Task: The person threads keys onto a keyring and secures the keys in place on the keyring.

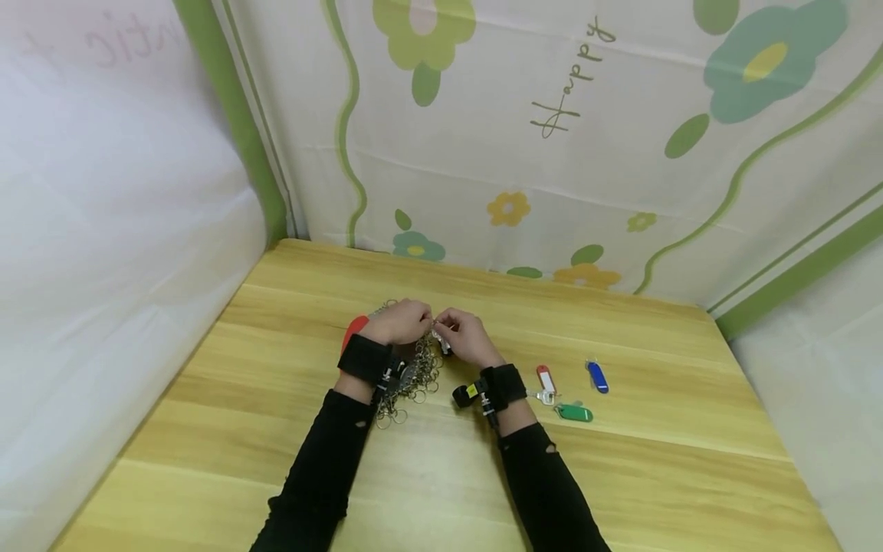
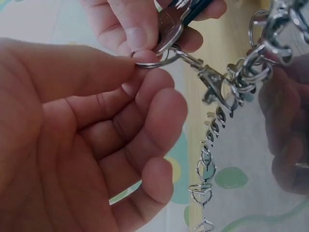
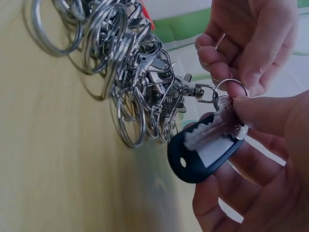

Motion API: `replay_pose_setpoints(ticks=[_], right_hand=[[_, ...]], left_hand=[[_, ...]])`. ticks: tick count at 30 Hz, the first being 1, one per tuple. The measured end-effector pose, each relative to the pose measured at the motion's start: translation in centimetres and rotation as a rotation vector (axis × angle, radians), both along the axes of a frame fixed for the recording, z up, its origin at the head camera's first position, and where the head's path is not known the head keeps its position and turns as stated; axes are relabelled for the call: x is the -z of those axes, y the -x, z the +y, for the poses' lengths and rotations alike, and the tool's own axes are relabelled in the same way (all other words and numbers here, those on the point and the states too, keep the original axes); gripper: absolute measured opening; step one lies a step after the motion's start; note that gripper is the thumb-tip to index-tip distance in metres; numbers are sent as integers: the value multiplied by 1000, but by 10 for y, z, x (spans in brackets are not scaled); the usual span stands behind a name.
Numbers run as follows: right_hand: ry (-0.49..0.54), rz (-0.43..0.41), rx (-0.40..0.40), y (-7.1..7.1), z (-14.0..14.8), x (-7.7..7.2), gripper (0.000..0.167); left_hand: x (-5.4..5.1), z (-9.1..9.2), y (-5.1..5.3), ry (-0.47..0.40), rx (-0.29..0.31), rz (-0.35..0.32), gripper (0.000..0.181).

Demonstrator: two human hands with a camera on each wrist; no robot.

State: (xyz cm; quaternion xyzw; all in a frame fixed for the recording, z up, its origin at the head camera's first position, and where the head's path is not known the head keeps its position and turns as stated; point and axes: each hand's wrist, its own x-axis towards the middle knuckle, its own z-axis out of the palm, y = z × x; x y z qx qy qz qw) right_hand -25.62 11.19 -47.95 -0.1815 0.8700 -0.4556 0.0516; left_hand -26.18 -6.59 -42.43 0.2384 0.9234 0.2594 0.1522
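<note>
My left hand (image 1: pixel 398 322) pinches a split ring (image 2: pixel 157 63) between thumb and forefinger. A swivel clasp (image 3: pixel 186 89) links that ring to a metal key ring holder, a big bunch of rings and clasps (image 3: pixel 145 72). Close beside it, my right hand (image 1: pixel 471 337) pinches a silver key (image 3: pixel 210 130) together with a dark key tag (image 3: pixel 190 164) that has a white label. The key and tag are at the split ring; whether they are fully threaded on it, I cannot tell. A red piece (image 1: pixel 355 331) shows behind the left wrist.
To the right on the wooden table (image 1: pixel 655 475) lie a red key tag (image 1: pixel 546 379), a blue key tag (image 1: pixel 598 378) and a green key tag (image 1: pixel 575 413). A loose-looking key (image 1: pixel 545 397) lies by the red one. Printed fabric walls (image 1: pixel 476 153) enclose the table.
</note>
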Motion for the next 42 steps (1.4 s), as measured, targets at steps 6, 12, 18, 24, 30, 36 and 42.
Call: replay_pose_setpoints(ticks=[6, 12, 18, 24, 30, 36, 42], right_hand=[[10, -5, 4, 0, 1, 1, 11], [7, -7, -10, 2, 1, 3, 11], [5, 5, -13, 2, 0, 1, 11], [2, 17, -32, 3, 1, 1, 12], [26, 36, -8, 2, 2, -1, 15], [62, 8, 47, 2, 2, -4, 13], [50, -15, 53, 1, 1, -3, 12]], left_hand=[[2, -1, 2, -5, 24, -5, 26], [5, -1, 4, 7, 29, -1, 26], [6, -2, 4, -6, 22, -1, 25], [5, -1, 3, -23, 15, -18, 22], [6, 1, 3, -43, -11, 5, 27], [7, 2, 4, -5, -41, 40, 28], [8, 5, 4, 6, -21, 50, 27]])
